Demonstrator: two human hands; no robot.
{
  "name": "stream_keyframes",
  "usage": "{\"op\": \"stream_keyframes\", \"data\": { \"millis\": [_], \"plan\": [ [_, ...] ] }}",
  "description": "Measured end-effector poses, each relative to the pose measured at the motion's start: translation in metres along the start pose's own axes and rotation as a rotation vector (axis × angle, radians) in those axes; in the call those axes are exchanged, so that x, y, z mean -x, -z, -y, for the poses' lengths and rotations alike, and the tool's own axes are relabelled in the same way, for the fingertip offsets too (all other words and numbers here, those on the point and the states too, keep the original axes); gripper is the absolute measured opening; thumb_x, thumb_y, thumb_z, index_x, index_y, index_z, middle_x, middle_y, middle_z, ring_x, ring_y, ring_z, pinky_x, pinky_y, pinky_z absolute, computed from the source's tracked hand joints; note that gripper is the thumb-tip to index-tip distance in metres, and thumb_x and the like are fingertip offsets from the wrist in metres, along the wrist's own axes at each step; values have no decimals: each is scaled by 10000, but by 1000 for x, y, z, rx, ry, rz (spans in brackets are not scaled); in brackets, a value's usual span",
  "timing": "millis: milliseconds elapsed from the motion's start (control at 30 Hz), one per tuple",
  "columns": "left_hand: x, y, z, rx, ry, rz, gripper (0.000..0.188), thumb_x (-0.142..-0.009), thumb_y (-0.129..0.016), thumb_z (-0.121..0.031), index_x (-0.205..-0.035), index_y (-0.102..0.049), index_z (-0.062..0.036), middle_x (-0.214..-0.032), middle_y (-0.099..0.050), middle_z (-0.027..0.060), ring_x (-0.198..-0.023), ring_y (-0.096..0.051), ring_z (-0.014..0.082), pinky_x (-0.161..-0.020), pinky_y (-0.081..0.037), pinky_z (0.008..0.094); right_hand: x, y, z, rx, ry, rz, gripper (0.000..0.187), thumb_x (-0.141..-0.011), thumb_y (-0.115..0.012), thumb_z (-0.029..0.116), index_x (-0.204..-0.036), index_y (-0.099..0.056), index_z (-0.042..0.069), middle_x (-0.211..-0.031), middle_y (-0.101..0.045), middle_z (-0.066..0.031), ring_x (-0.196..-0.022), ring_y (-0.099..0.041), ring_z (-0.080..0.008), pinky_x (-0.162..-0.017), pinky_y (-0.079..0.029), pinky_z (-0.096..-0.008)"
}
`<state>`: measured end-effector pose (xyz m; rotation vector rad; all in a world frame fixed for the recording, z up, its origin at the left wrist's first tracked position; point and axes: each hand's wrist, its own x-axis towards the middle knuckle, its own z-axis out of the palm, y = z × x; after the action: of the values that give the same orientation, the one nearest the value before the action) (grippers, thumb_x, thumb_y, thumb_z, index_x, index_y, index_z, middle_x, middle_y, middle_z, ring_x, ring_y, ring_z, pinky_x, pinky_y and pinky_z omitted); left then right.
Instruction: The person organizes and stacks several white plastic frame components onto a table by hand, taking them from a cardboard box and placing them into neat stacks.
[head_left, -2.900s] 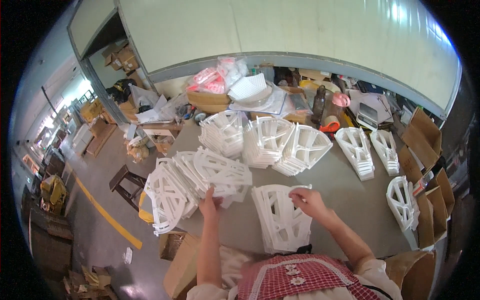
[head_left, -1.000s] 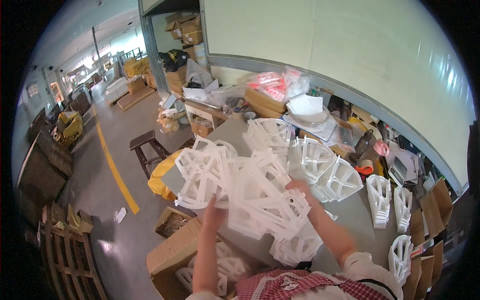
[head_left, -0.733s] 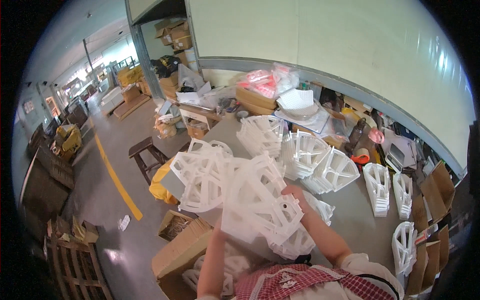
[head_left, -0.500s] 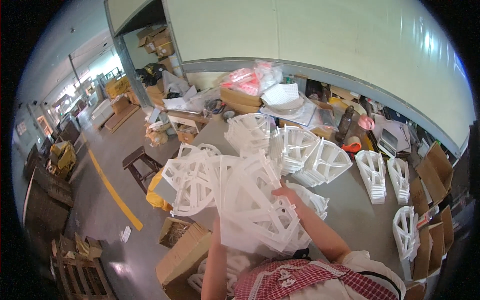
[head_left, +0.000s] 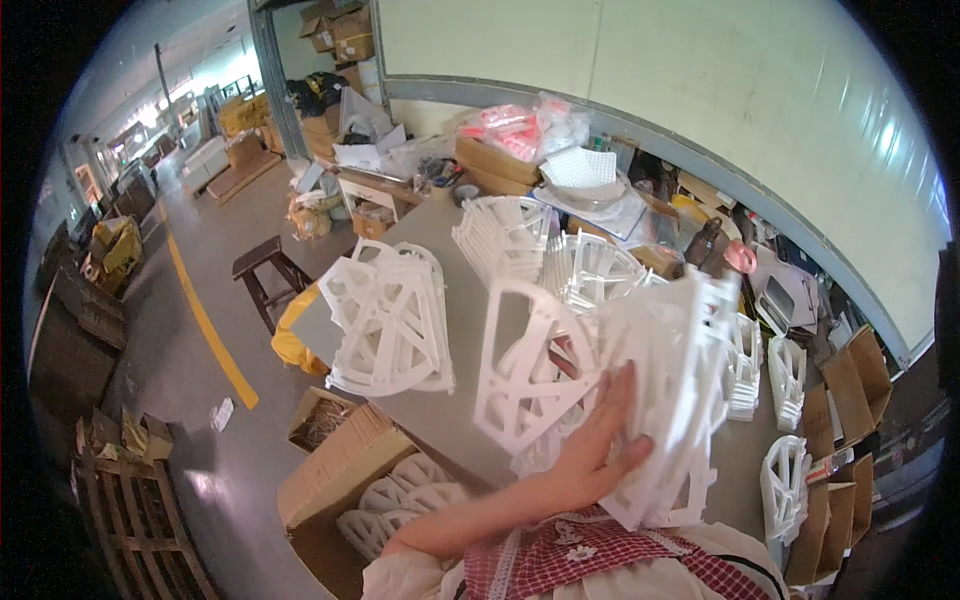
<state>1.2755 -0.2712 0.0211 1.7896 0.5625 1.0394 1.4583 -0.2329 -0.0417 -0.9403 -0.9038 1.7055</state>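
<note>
Head view: left hand spread against white frames, apparently squaring them; right hand mostly hidden, grip unclear; next needs even support.

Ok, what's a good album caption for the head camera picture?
Left hand spread against a stack of white frames at a grey table, an open cardboard box nearby.
</note>
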Motion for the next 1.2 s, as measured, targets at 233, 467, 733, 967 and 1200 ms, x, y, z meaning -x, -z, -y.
{"op": "stream_keyframes", "data": {
  "millis": [233, 467, 733, 967, 1200],
  "plan": [
    [-12, 1, 1, -214, -65, 58, 469, -904, -618, -155, -1334, -505, -6, -1384, -490, 256, -1329, -418, 443, -1053, -407, 461, 38, 42, 11, 1, 169, -198, 760, -857, -674, 227, -1478, -285, 23, -1277, -551, -123, -1065, -593, -210, -891, -508, -341],
    [-4, 77, 7, -727, -70, -554, 311, -909, -618, -189, -1163, -638, -10, -1208, -637, 181, -1148, -607, 322, -955, -482, 388, 39, 50, 8, 22, 241, -340, 781, -854, -686, 243, -1476, -278, 4, -1271, -550, -132, -1069, -586, -206, -890, -503, -336],
    [31, 84, 64, 670, 581, -219, 700, -1006, -345, -573, -1411, -381, -3, -1251, -606, 169, -1127, -594, 261, -950, -464, 393, 5, 67, -15, 86, 300, -318, 808, -850, -699, 261, -1473, -269, -19, -1264, -549, -142, -1075, -577, -201, -890, -498, -331],
    [54, 45, 124, 74, 413, -291, 668, -948, -520, -461, -1428, -362, -24, -1296, -555, 137, -1128, -577, 244, -957, -456, 355, 8, 24, 13, 732, 11, -524, 918, -848, -707, 285, -1481, -153, -83, -1358, -466, -224, -1193, -514, -240, -976, -447, -355],
    [29, 40, 94, 777, 505, -484, 479, -871, -566, -171, -1300, -493, 29, -1181, -588, 134, -1040, -607, 236, -896, -496, 342, 41, 49, 47, -44, 127, 92, 983, -863, -668, 458, -1511, -130, -48, -1429, -423, -224, -1279, -476, -316, -1057, -392, -390]
  ]
}}
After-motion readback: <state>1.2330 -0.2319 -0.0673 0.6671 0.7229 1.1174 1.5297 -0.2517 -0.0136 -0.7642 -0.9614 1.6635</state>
